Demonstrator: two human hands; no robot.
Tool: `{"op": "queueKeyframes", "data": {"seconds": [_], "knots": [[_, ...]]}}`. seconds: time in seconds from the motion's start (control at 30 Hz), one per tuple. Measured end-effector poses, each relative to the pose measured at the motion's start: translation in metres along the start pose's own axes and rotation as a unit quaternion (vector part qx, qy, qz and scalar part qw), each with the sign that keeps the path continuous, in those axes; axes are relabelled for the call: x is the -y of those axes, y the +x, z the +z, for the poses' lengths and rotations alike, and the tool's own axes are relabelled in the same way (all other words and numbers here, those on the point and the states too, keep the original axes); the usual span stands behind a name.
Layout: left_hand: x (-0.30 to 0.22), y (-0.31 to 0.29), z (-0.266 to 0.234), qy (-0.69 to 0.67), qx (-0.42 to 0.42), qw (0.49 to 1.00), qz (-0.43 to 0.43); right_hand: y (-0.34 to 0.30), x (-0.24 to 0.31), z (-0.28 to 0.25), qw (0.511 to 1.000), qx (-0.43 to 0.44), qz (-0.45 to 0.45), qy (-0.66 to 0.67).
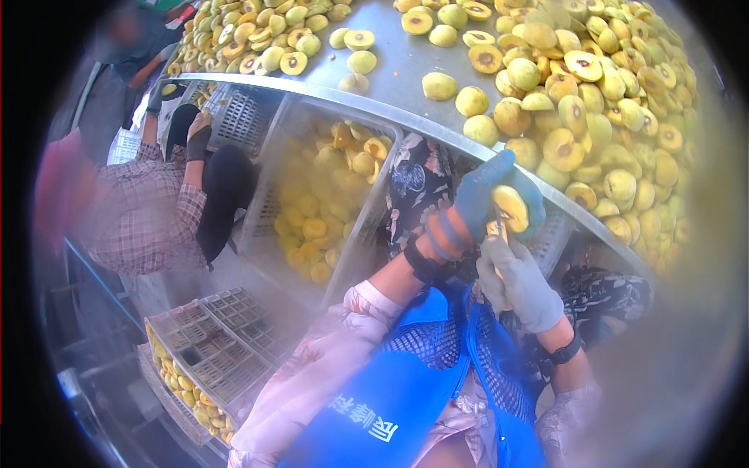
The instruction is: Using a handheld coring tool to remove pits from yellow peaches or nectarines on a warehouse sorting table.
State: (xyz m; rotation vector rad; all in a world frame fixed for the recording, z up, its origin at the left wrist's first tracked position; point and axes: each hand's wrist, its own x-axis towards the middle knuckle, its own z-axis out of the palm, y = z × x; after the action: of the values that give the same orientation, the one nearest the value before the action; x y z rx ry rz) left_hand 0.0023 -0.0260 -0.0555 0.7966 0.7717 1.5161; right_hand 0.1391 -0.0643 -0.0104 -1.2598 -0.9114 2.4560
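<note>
Across the top of your view curves a metal table (pixel 374 58) with a bright rim, lying just beyond your hands. On its right side spreads a broad heap of yellow-green fruit (pixel 612 121), many cut in half with brown centers showing; a smaller heap (pixel 265 27) lies toward the left, and a few loose pieces sit between the two. To your left a person in a plaid shirt (pixel 144 210) is bent low beside some crates. Nearer to you, a pale crate (pixel 365 218) holds more yellow fruit, partly hazed by the blurred lens, and below it at lower left stand slatted crates (pixel 234 327) with fruit showing along one side. Your blue vest (pixel 367 413) covers your front. Your left hand (pixel 480 195), in a blue glove, is curled around a halved fruit (pixel 511 207), gripping it near the table's rim, cut face exposed. Your right hand (pixel 524 285), in a grey glove, is closed just below, around a slim tool (pixel 497 228) whose end meets the fruit's lower edge; its full shape is hidden by your fingers.
</note>
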Motion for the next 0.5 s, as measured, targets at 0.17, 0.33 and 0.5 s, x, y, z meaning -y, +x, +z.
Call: {"op": "queueKeyframes", "data": {"seconds": [0.17, 0.33, 0.5], "knots": [[0.009, -0.002, 0.001, 0.000, -0.135, 0.990, -0.038, 0.009, -0.013, 0.000, 0.993, -0.024, -0.082, -0.080], [0.001, 0.006, -0.082, -0.091, -0.304, 0.948, 0.032, 0.039, -0.048, -0.032, 0.778, -0.154, -0.290, -0.535], [-0.027, 0.018, -0.160, 0.564, -0.297, 0.737, 0.225, 0.075, -0.094, -0.122, 0.605, -0.167, -0.046, -0.777]]}}
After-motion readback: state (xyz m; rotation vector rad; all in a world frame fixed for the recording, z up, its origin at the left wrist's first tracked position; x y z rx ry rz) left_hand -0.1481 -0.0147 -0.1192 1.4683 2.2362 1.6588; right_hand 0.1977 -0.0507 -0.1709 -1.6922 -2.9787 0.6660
